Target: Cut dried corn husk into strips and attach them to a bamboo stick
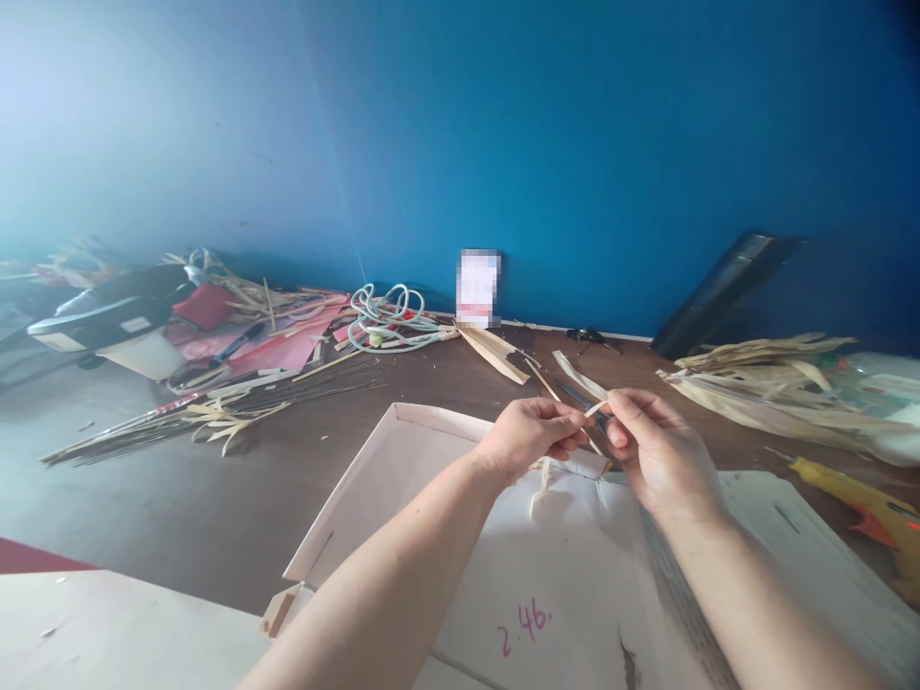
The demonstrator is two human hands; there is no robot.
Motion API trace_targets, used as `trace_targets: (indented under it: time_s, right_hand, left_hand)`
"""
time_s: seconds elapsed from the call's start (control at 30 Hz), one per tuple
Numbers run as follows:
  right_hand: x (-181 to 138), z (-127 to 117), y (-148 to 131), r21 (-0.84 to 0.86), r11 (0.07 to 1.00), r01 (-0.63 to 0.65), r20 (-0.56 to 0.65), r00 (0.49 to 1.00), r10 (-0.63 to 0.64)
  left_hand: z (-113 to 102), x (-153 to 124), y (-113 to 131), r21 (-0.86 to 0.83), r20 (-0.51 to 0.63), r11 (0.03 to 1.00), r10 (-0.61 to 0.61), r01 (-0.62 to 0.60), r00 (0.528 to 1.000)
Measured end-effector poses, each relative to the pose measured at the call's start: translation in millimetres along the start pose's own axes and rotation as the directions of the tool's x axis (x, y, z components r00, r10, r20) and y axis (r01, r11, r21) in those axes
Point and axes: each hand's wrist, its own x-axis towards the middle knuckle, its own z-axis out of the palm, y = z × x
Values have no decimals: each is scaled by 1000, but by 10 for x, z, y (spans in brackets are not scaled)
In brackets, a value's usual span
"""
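Observation:
My left hand (528, 436) and my right hand (651, 446) meet above a shallow white cardboard box lid (402, 450). Both pinch a thin pale strip of dried husk (596, 408) between thumb and fingers. A loose end of the strip (540, 489) hangs down below my left hand. The fingers of both hands are closed around the strip.
A pile of dried husks (769, 383) lies at the right, with a yellow glue gun (862, 503) near it. Thin sticks (216, 412), a coiled pale cable (384, 321), red paper (287, 345), scissors (590, 335) and a dark board (719, 292) leaning on the blue wall lie farther back.

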Motion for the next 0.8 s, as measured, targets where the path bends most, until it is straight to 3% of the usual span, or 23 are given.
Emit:
trace_targets:
  time_s: [0.8]
  right_hand:
    - [12, -10, 20, 89, 993, -72, 6, 997, 71]
  left_hand:
    - [14, -32, 58, 89, -10, 995, 43, -42, 999]
